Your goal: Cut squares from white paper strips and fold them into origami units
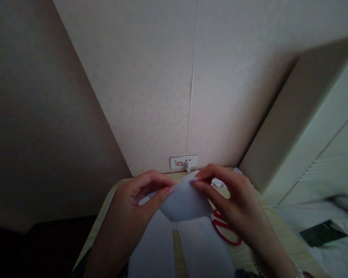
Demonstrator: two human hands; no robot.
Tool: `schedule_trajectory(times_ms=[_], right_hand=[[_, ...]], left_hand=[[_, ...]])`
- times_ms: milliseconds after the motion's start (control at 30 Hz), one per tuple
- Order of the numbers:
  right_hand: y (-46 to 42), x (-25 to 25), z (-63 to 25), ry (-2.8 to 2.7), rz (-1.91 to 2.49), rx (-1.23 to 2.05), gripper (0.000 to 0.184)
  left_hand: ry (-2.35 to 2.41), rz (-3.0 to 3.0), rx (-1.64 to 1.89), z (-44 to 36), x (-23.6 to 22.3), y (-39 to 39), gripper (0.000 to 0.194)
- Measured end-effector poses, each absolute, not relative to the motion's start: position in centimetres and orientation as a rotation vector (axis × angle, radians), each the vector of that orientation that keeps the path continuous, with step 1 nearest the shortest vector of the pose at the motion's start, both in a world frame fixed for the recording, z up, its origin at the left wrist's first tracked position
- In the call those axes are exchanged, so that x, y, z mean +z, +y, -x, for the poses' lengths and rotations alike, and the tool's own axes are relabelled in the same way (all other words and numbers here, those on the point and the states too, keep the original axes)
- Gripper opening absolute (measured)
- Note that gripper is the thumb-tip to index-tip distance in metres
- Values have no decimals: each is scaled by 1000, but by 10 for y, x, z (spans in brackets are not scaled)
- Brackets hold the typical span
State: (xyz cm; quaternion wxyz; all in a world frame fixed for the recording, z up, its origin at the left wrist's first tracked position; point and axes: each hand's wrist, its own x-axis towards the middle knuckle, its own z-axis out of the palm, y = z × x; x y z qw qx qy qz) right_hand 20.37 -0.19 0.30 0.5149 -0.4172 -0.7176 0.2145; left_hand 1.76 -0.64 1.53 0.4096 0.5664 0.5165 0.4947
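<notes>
Between both hands a piece of white paper (pixel 186 202) is held up by its top edge, above the table. My left hand (pixel 146 195) pinches it at the upper left with thumb and forefinger. The thumb and forefinger of my right hand (pixel 227 189) close on its upper right corner. Below lie two larger white sheets, a left sheet (pixel 155 247) and a right sheet (pixel 207 247), with a strip of table showing between them. Red-handled scissors (pixel 226 229) rest beside the right sheet, partly covered by my right hand and the paper.
The light wooden table (pixel 278 235) stands against the wall. A wall socket (pixel 183 161) with a white plug is just behind the hands. Crumpled white paper (pixel 218 183) lies at the table's back. A pale cabinet (pixel 315 116) rises on the right, with a dark green flat item (pixel 323 233) below it.
</notes>
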Motion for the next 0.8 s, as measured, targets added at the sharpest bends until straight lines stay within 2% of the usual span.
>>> schedule_trajectory(times_ms=[367,600,800], right_hand=[[-3,1,-196,-1831,954,447,19],[-1,7,-206,-1706,1013,585,7],[-1,6,-206,-1639,1038,698,19]], left_hand=[[1255,-1648,1018,-14,7,-2,6],[1278,-1344,1376,-16,13,-6,8],[1218,-1366,1434,-13,8,-5,11]])
